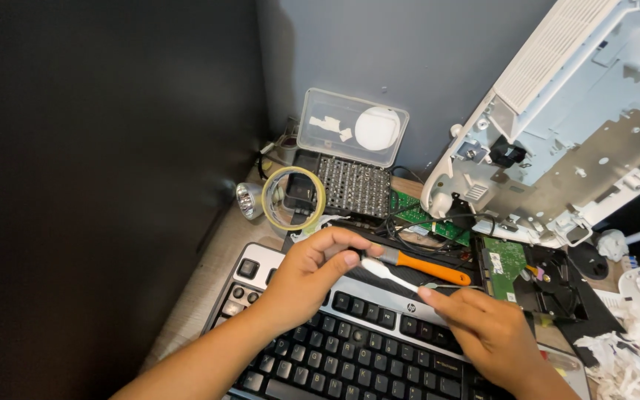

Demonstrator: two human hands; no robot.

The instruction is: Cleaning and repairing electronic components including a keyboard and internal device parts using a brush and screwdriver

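Cluttered wooden desk (209,278) w/ grey wall (409,52) behind. My left hand (309,274) pinches a small white plastic brush (388,272) by its end, above a black-and-silver keyboard (350,344); right hand (487,330), fingers loosely curled, fingertips touching the brush's far tip.
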